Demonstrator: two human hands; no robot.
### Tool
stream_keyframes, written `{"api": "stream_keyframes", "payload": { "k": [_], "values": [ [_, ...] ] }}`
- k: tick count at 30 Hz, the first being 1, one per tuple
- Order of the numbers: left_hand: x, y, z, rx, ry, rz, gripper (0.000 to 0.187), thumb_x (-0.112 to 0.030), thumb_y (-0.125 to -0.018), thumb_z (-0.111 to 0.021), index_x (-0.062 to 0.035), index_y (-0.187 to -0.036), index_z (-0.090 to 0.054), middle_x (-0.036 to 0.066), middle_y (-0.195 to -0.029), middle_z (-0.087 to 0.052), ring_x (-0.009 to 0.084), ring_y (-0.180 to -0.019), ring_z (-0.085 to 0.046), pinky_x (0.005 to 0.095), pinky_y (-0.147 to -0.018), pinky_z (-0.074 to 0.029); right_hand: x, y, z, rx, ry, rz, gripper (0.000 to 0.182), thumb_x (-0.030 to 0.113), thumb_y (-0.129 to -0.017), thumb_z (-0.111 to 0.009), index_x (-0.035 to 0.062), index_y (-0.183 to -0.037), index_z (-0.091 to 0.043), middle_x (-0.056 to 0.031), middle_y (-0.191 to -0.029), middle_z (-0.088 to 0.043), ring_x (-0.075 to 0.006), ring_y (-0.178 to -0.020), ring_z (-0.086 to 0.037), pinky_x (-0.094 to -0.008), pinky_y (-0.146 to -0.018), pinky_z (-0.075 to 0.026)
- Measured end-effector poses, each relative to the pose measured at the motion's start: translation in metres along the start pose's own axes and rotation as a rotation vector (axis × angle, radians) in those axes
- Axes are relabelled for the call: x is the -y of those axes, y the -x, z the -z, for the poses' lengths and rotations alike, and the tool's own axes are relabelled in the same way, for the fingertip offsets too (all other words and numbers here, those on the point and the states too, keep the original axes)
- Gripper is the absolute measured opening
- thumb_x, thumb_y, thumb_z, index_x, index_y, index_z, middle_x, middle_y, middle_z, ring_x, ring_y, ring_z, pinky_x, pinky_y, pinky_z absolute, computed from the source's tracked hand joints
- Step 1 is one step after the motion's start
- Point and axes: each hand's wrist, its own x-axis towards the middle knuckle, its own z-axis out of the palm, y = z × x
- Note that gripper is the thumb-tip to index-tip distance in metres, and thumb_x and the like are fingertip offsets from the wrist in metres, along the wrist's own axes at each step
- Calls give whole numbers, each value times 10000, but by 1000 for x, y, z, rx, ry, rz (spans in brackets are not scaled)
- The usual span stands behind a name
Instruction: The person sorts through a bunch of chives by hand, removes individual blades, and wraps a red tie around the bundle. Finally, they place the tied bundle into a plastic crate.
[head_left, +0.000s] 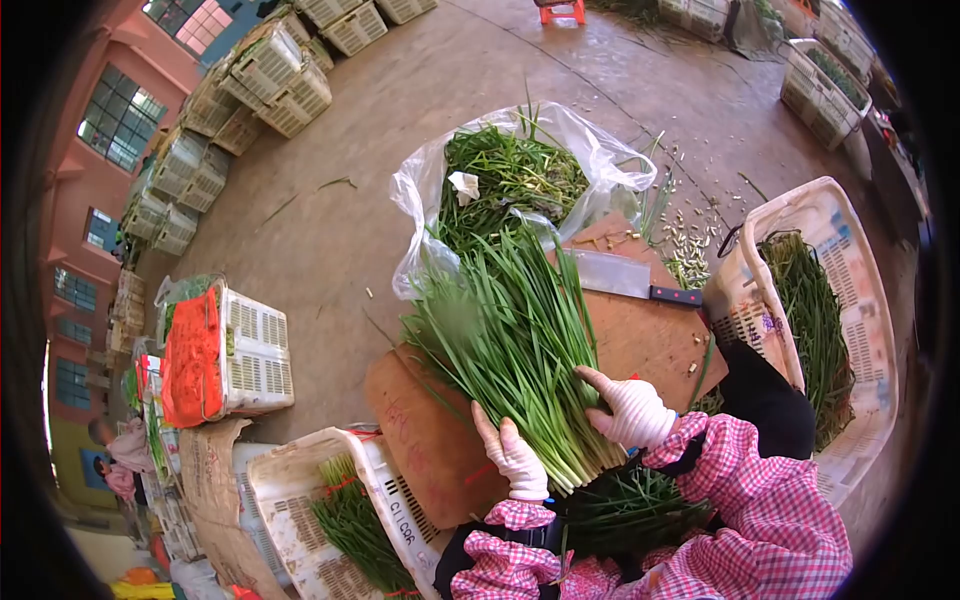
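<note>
A thick bundle of garlic chives [525, 345] lies across the boards in front of me, green tips pointing away and pale stem ends toward my lap. My left hand [515, 460], in a white glove with bare fingertips, rests along the bundle's left side with its fingers stretched out. On the right side, my right hand [635, 412] touches the stems, index finger extended and fingers apart. A cleaver [612, 273] with a black handle lies on the wooden board [650, 345] to the right. Part of the bundle covers the board beneath it.
Beyond the bundle sits a clear plastic bag [590, 135] of loose greens. Cut stem pieces [690, 240] litter the floor. Crates stand close by: a right crate [850, 270] and a left crate [285, 490], both holding greens. An orange cloth [192, 355] drapes another crate.
</note>
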Motion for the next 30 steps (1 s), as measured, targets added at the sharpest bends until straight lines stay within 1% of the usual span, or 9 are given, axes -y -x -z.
{"api": "stream_keyframes", "payload": {
  "k": [5, 7, 11, 12, 13, 16, 22, 25, 30],
  "values": [
    [-9, 2, -5, -13, 209, 95, 592, -208, -884, -446, -45, -1420, -256, 122, -1382, -386, 240, -1208, -420, 360, -1050, -302, -3, 4, 5, -20, -19, 6, 577, 259, -777, -606, 144, -1307, -408, -158, -780, -642, -345, -715, -628, -424, -664, -501],
    [-8, 1, -2, -16, 190, 107, 592, -209, -881, -447, -40, -1417, -259, 117, -1371, -402, 235, -1197, -432, 359, -1036, -325, -4, 5, 8, -51, -27, -39, 583, 277, -783, -621, 146, -1309, -406, -155, -781, -645, -339, -721, -632, -417, -669, -502],
    [-4, -2, 0, -10, 133, 75, 571, -201, -884, -435, -41, -1409, -279, 116, -1354, -419, 224, -1169, -455, 352, -1011, -355, 0, 8, 9, -250, -219, 19, 394, 245, -782, -647, 119, -1145, -559, -145, -768, -641, -313, -701, -637, -377, -644, -512],
    [-14, 0, -4, -5, 108, 100, 564, -197, -885, -431, -40, -1406, -284, 117, -1346, -425, 222, -1159, -460, 348, -1007, -356, 6, 8, 8, -320, -250, 92, 248, 223, -780, -650, 100, -993, -618, -131, -763, -637, -304, -696, -635, -366, -634, -515],
    [-19, 1, -6, 0, 81, 127, 557, -193, -886, -427, -38, -1403, -289, 117, -1338, -431, 220, -1150, -464, 344, -1004, -357, 10, 8, 6, -310, -249, 82, 248, 223, -780, -650, 100, -993, -618, -131, -763, -637, -304, -696, -635, -366, -634, -515],
    [-18, 2, -5, 20, 58, 103, 547, -180, -888, -419, -33, -1400, -292, 116, -1324, -442, 219, -1136, -471, 338, -993, -362, 25, 2, 0, -203, -196, 259, 175, 244, -788, -637, 93, -875, -621, -104, -761, -641, -292, -711, -636, -361, -644, -516],
    [-13, 0, -6, 0, 191, 97, 559, -118, -879, -430, -28, -1409, -278, 115, -1337, -429, 214, -1154, -457, 328, -1008, -343, 52, -40, -12, -155, 2, 254, 330, 413, -788, -612, 83, -804, -598, -127, -709, -634, -313, -669, -630, -402, -607, -502],
    [-10, 0, -4, -16, 169, 109, 542, -105, -885, -419, -27, -1405, -288, 117, -1341, -423, 211, -1167, -443, 324, -1012, -335, 63, -58, -12, -74, 126, 204, 413, 477, -771, -614, 69, -829, -596, -142, -714, -631, -329, -686, -628, -411, -613, -498],
    [-14, 0, -6, -19, 85, 72, 526, -102, -889, -420, -33, -1398, -305, 112, -1333, -429, 207, -1159, -444, 317, -1007, -335, 61, -70, -20, -32, 140, 205, 369, 427, -787, -600, 61, -833, -599, -159, -701, -627, -340, -690, -628, -425, -634, -499]
  ]
}}
